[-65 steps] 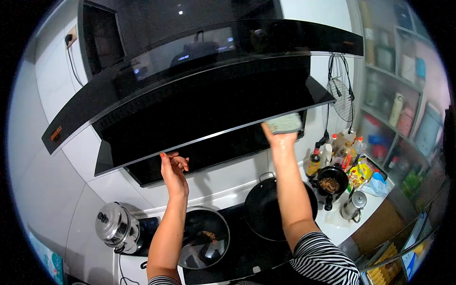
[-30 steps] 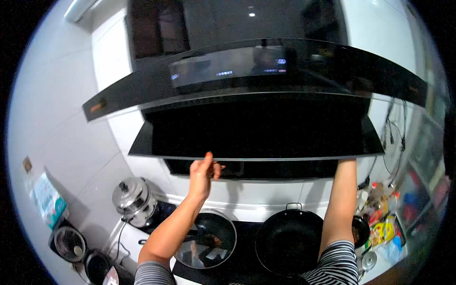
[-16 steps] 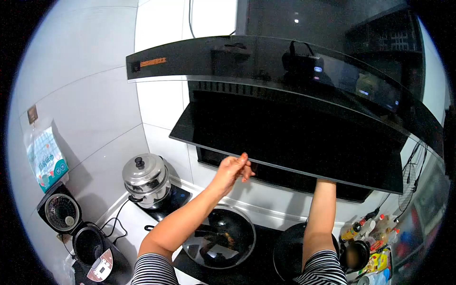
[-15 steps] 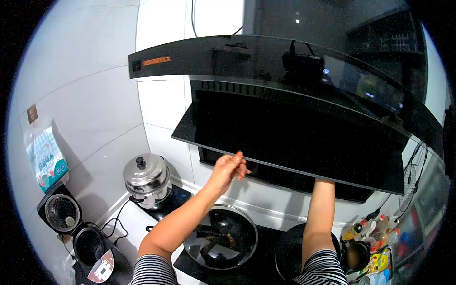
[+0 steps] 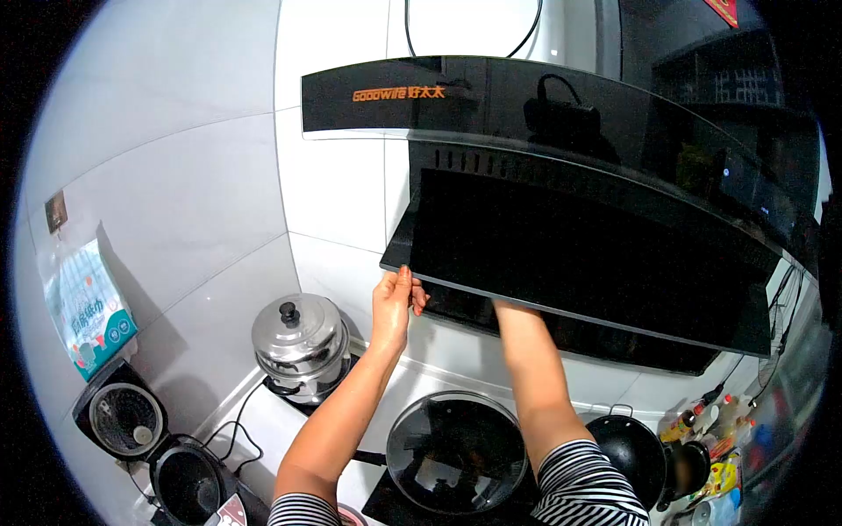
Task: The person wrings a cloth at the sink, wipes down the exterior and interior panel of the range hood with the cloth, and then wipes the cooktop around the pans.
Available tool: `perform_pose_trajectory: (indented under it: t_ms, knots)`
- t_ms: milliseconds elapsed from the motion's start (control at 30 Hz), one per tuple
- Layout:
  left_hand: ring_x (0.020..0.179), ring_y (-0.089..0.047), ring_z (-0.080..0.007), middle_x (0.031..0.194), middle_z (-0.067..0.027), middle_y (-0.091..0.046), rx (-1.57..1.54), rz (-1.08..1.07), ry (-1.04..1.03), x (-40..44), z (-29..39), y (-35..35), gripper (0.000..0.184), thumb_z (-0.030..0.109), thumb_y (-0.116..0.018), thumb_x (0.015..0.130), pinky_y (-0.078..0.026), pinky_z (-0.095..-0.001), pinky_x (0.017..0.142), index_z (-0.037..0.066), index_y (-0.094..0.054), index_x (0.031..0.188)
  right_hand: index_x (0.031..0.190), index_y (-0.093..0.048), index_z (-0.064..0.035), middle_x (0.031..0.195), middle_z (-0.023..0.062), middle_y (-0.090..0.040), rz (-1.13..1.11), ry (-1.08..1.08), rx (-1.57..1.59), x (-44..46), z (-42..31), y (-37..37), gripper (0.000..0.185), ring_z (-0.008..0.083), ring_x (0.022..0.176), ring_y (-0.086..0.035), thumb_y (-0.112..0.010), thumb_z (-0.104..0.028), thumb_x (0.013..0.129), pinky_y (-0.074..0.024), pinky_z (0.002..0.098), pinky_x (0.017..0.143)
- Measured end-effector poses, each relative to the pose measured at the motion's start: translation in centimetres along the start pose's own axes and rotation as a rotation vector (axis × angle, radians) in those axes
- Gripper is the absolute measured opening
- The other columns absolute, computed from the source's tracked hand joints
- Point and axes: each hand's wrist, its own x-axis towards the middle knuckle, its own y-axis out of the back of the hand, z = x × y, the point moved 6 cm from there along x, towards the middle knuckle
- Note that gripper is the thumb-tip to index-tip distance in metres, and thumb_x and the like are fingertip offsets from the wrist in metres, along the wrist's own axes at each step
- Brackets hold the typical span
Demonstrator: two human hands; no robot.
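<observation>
A black range hood (image 5: pixel 373 110) hangs on the wall, with its wide glass panel (image 5: pixel 579 245) tilted out below. Near the panel's lower left corner, my left hand (image 5: pixel 396 300) is closed on the edge, thumb at the front and fingers curled beneath. My right forearm (image 5: pixel 526 351) reaches up behind the lower edge, so the panel hides the right hand and whatever it touches. Below my arms, a wok with a glass lid (image 5: pixel 456 451) stands on the black stove.
A steel steamer pot (image 5: pixel 298 337) stands at the left. An open rice cooker (image 5: pixel 184 482) is at the lower left, under a hanging tissue pack (image 5: pixel 90 307). To the right are a black wok (image 5: pixel 627 451) and several bottles and packets (image 5: pixel 719 438).
Both hands have moved left along the panel's lower edge, the left one to near its corner. The view has shifted, so the hood appears further right.
</observation>
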Motion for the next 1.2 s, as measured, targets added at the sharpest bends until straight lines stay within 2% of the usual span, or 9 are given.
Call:
perform_pose_trajectory:
  t_ms: [233, 300, 400, 500, 667, 800, 900, 1000, 1200]
  knots:
    - [0.042, -0.041, -0.0085, 0.051, -0.0034, -0.047, 0.238, -0.087, -0.013, 0.6, 1.1, 1.2, 0.04, 0.035, -0.046, 0.09, -0.032, -0.0211, 0.039, 0.005, -0.047, 0.065, 0.102, -0.057, -0.0088, 0.1, 0.0079, -0.059, 0.086, -0.389, 0.219, -2.5, 9.8, -3.5, 0.032, 0.0257, 0.091, -0.055, -0.048, -0.033, 0.083, -0.0467, 0.0408, 0.08]
    - [0.041, -0.04, -0.0085, 0.049, -0.0033, -0.047, 0.203, -0.043, 0.018, -0.1, 1.5, 0.6, 0.042, 0.038, -0.046, 0.09, -0.031, -0.0213, 0.039, 0.005, -0.048, 0.065, 0.102, -0.057, -0.009, 0.1, 0.0079, -0.059, 0.13, -0.429, 0.268, -3.3, 9.8, -3.4, 0.032, 0.0257, 0.091, -0.055, -0.048, -0.033, 0.083, -0.0466, 0.041, 0.081]
    - [0.043, -0.041, -0.0093, 0.05, -0.0036, -0.047, 0.14, -0.066, -0.007, -0.7, 0.6, -0.1, 0.044, 0.042, -0.043, 0.09, -0.031, -0.0214, 0.041, 0.005, -0.049, 0.067, 0.095, -0.058, -0.0114, 0.095, 0.007, -0.059, -0.091, -0.411, 0.486, -4.6, 6.4, -4.3, 0.033, 0.0261, 0.088, -0.055, -0.05, -0.04, 0.081, -0.0468, 0.0417, 0.079]
    - [0.046, -0.042, -0.0096, 0.054, -0.003, -0.047, 0.117, -0.12, -0.061, -1.5, 0.7, -3.0, 0.043, 0.042, -0.04, 0.091, -0.033, -0.0217, 0.046, 0.004, -0.049, 0.075, 0.097, -0.058, -0.0132, 0.096, 0.0077, -0.06, -0.177, -0.331, 0.564, -5.0, 0.5, -3.6, 0.037, 0.0262, 0.088, -0.055, -0.05, -0.043, 0.078, -0.0468, 0.0428, 0.078]
    - [0.052, -0.044, -0.01, 0.06, -0.0044, -0.05, 0.046, -0.233, -0.075, -4.1, -0.6, -9.2, 0.04, 0.041, -0.042, 0.09, -0.037, -0.0222, 0.052, 0.003, -0.048, 0.082, 0.102, -0.058, -0.0112, 0.101, 0.0085, -0.059, -0.319, 0.07, 0.343, -5.8, -14.7, 0.3, 0.044, 0.0294, 0.093, -0.054, -0.051, -0.047, 0.078, -0.0456, 0.0458, 0.081]
    - [0.054, -0.046, -0.0111, 0.066, -0.0065, -0.054, -0.025, -0.232, -0.046, -6.0, -1.5, -13.5, 0.032, 0.038, -0.05, 0.088, -0.038, -0.0223, 0.052, 0.006, -0.045, 0.086, 0.104, -0.058, -0.0097, 0.101, 0.0088, -0.059, -0.124, 0.353, 0.354, -7.1, -28.2, 7.2, 0.045, 0.0287, 0.093, -0.054, -0.049, -0.046, 0.08, -0.0473, 0.0429, 0.08]
    - [0.056, -0.049, -0.0122, 0.071, -0.0085, -0.056, -0.02, -0.221, -0.061, -6.3, -1.7, -15.0, 0.032, 0.035, -0.056, 0.085, -0.04, -0.0232, 0.052, 0.006, -0.044, 0.091, 0.107, -0.056, -0.0103, 0.107, 0.0082, -0.057, -0.137, 0.64, 0.164, -9.3, -38.9, 11.1, 0.047, 0.0279, 0.098, -0.052, -0.046, -0.048, 0.081, -0.0447, 0.0423, 0.085]
    - [0.057, -0.05, -0.0133, 0.073, -0.0105, -0.058, 0.017, -0.192, -0.127, -6.1, -0.9, -15.9, 0.033, 0.033, -0.058, 0.084, -0.042, -0.0243, 0.055, 0.004, -0.044, 0.09, 0.103, -0.058, -0.0087, 0.103, 0.0078, -0.059, -0.067, 0.711, 0.252, -9.8, -47.1, 16.0, 0.039, 0.0277, 0.094, -0.054, -0.048, -0.039, 0.08, -0.045, 0.0408, 0.083]
    - [0.052, -0.044, -0.0088, 0.059, -0.0056, -0.055, 0.151, -0.116, -0.219, -5.7, 0.9, -16.7, 0.04, 0.036, -0.057, 0.084, -0.033, -0.023, 0.051, 0.003, -0.049, 0.064, 0.098, -0.059, -0.0095, 0.097, 0.0068, -0.061, -0.047, 0.817, 0.327, -13.9, -53.2, 21.8, 0.031, 0.0271, 0.087, -0.056, -0.046, -0.031, 0.08, -0.0468, 0.0398, 0.077]
